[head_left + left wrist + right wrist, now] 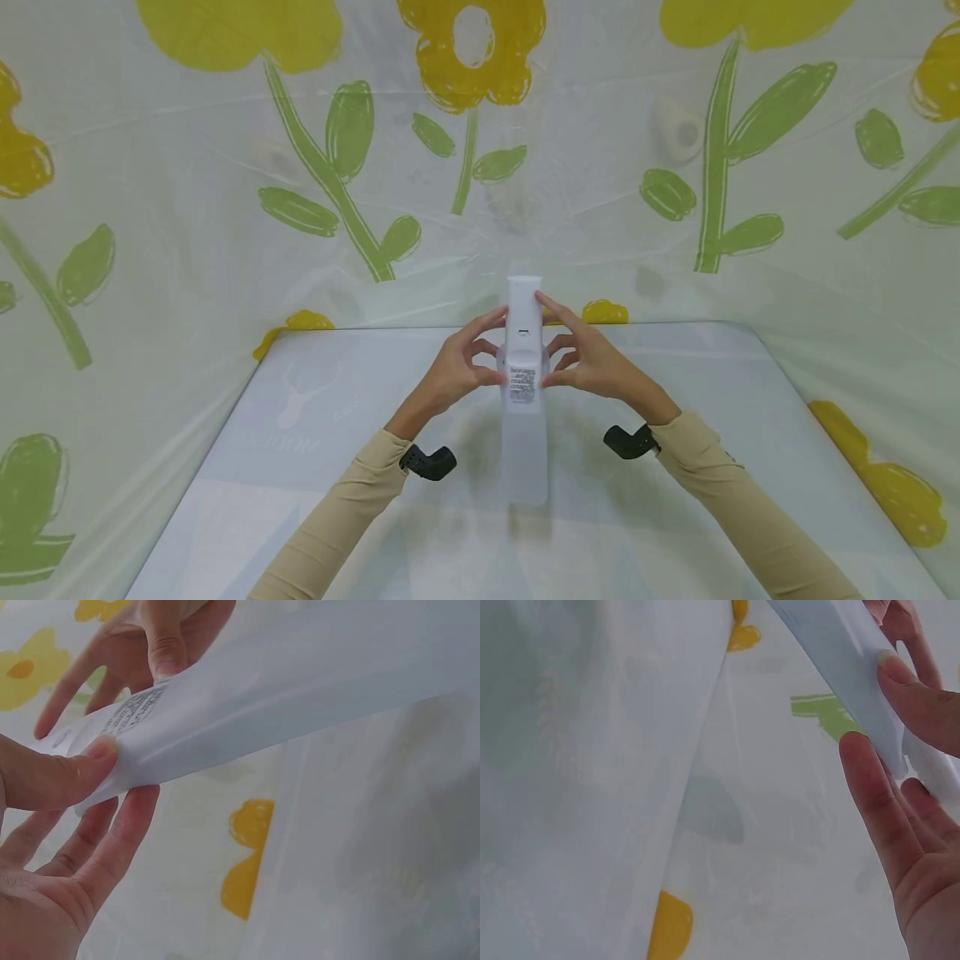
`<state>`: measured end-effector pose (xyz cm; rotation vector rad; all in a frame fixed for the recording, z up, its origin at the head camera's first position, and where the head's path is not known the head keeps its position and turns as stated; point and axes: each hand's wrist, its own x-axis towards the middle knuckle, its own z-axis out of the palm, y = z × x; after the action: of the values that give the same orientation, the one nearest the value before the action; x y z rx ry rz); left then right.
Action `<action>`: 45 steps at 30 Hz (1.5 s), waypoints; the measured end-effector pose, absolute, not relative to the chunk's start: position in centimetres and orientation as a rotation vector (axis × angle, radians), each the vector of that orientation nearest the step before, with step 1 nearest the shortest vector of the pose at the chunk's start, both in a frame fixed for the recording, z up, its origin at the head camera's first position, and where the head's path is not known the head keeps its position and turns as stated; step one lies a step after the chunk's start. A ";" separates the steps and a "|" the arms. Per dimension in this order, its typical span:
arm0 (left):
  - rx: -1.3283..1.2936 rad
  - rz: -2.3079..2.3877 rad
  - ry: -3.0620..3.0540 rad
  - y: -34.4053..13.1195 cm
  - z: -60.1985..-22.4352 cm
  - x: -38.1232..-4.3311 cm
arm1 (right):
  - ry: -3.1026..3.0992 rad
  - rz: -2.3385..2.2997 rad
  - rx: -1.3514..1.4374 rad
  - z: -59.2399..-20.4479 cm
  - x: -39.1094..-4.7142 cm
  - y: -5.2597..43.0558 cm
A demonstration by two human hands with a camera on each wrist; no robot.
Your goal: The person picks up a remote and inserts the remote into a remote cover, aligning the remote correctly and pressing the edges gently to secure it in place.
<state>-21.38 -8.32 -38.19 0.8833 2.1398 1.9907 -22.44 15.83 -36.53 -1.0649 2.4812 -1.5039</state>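
Note:
Between my two hands, at the middle of the head view, stands a slim white plastic device (pixel 522 312). It has a small dark port, a printed label (pixel 522 385) and a long, smooth lower part (pixel 524 458); its exact kind I cannot tell. My left hand (pixel 456 367) pinches it from the left, thumb beside the label and fingers spread along the side. From the right, my right hand (pixel 596 362) grips it the same way, its index finger reaching near the top. In the left wrist view, the broad smooth face (pixel 247 705) stretches away from both thumbs.
Below the hands is a pale table (pixel 337 467) with faint printed markings. A white cloth (pixel 585 167) with yellow flowers and green leaves hangs behind it and at both sides. Black wrist cameras (pixel 429 462) sit at both sleeve cuffs.

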 end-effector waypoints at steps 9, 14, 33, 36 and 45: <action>0.854 2.002 2.129 -8.3 -38.5 -21.5 | 2.482 -1.481 -1.027 -35.5 -21.7 15.7; 0.834 2.017 2.124 -8.2 -38.6 -21.5 | 2.482 -1.472 -1.016 -33.9 -20.3 15.3; 0.793 2.017 2.129 -8.0 -36.2 -19.7 | 2.486 -1.495 -0.988 -36.0 -21.8 16.0; 0.793 2.026 2.125 -8.0 -36.3 -19.6 | 2.476 -1.506 -1.000 -36.2 -22.0 16.2; 0.786 2.035 2.143 -8.1 -36.4 -19.7 | 2.447 -1.536 -1.017 -36.3 -22.0 16.2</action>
<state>-19.66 -8.07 -36.37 0.7858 2.1426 2.0351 -22.00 16.20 -36.27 -1.0173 2.4466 -1.5359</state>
